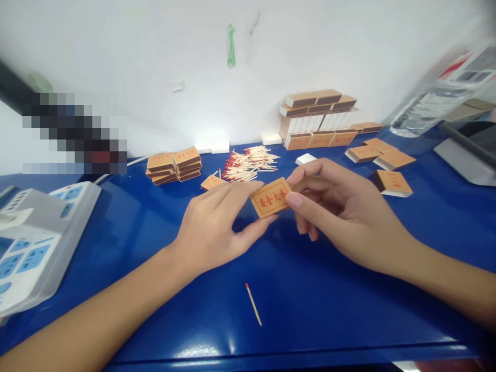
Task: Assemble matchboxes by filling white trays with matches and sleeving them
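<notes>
Both hands hold one orange matchbox (270, 198) with red print above the blue table (310, 299). My left hand (217, 227) pinches its left end between thumb and fingers. My right hand (341, 212) grips its right end, thumb on top, fingers curled beneath. A single match (253, 304) with a red head lies on the table in front of my hands. A loose pile of matches (250, 163) lies behind the held box.
A stack of matchboxes (173, 165) sits at back left, a larger stack (318, 120) at back right, and loose boxes (382, 164) to the right. A white power strip (34, 237) lies at far left. A plastic bottle (430, 106) lies at far right.
</notes>
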Tool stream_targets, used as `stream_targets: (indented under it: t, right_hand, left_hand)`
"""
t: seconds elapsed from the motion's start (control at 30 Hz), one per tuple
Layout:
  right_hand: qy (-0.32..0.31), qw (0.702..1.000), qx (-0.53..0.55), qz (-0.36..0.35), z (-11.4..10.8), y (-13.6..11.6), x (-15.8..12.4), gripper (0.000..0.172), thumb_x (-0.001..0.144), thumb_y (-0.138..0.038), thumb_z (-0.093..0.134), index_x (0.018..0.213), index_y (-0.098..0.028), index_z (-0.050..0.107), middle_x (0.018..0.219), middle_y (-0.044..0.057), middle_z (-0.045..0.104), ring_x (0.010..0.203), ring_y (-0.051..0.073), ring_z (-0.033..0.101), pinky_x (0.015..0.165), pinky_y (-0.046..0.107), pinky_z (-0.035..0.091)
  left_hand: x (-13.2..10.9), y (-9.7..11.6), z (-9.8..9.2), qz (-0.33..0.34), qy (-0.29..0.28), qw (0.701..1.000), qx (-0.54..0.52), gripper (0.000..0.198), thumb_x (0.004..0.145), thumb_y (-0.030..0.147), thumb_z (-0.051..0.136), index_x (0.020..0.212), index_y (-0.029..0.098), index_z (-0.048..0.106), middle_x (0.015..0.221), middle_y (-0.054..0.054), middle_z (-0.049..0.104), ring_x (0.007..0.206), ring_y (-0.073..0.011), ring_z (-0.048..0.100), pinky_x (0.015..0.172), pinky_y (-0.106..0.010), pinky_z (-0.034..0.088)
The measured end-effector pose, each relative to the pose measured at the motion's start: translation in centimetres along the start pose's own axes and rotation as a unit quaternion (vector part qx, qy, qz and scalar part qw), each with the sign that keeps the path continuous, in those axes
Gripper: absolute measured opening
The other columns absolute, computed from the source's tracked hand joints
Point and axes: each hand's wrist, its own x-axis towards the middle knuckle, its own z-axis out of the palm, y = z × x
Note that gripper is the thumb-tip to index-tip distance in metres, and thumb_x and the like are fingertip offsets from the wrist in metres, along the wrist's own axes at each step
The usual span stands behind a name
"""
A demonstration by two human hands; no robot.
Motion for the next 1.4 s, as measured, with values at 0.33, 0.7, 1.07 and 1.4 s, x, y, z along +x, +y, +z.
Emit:
stream_targets:
  t: [0.33, 0.7, 1.07, 1.4]
  right_hand:
    - [-0.006, 1.0, -0.004, -0.002, -0.01, 0.46, 0.02, 0.03, 0.096, -0.045, 0.078, 0.109, -0.026, 0.059, 0.087, -0.001, 0.074, 0.054, 0.012, 0.065, 0.044, 0.023, 0.057]
    - [0.0, 1.0, 0.0, -0.003, 0.04, 0.15, 0.22, 0.032, 0.096, -0.048, 0.077, 0.112, -0.024, 0.063, 0.091, 0.001, 0.076, 0.053, 0.011, 0.065, 0.045, 0.024, 0.058]
    - [0.0, 1.0, 0.004, -0.004, -0.05, 0.15, 0.12, 0.033, 0.095, -0.048, 0.078, 0.109, -0.023, 0.063, 0.092, 0.003, 0.077, 0.054, 0.012, 0.065, 0.043, 0.024, 0.056]
    - [0.012, 1.0, 0.004, -0.003, 0.15, 0.32, 0.23, 0.032, 0.093, -0.047, 0.08, 0.105, -0.024, 0.062, 0.086, 0.0, 0.075, 0.054, 0.012, 0.065, 0.044, 0.023, 0.055]
  left_hand:
    - [-0.37, -0.31, 0.25, -0.015, -0.011, 1.0, -0.004, 0.035, 0.1, 0.036, 0.073, 0.128, 0.019, 0.064, 0.108, -0.007, 0.081, 0.094, -0.0214, 0.079, 0.079, -0.032, 0.064]
    - [-0.4, -0.4, 0.28, -0.021, -0.007, 1.0, -0.016, 0.037, 0.098, 0.036, 0.076, 0.128, 0.018, 0.065, 0.109, -0.008, 0.081, 0.098, -0.023, 0.079, 0.083, -0.034, 0.065]
    - [-0.38, -0.36, 0.24, -0.013, -0.009, 1.0, -0.011, 0.036, 0.099, 0.035, 0.075, 0.128, 0.016, 0.065, 0.112, -0.009, 0.081, 0.096, -0.0225, 0.079, 0.082, -0.035, 0.065]
    - [-0.35, -0.4, 0.26, -0.025, -0.007, 0.999, -0.024, 0.038, 0.099, 0.03, 0.074, 0.133, 0.018, 0.064, 0.12, -0.01, 0.079, 0.107, -0.0234, 0.078, 0.089, -0.037, 0.065]
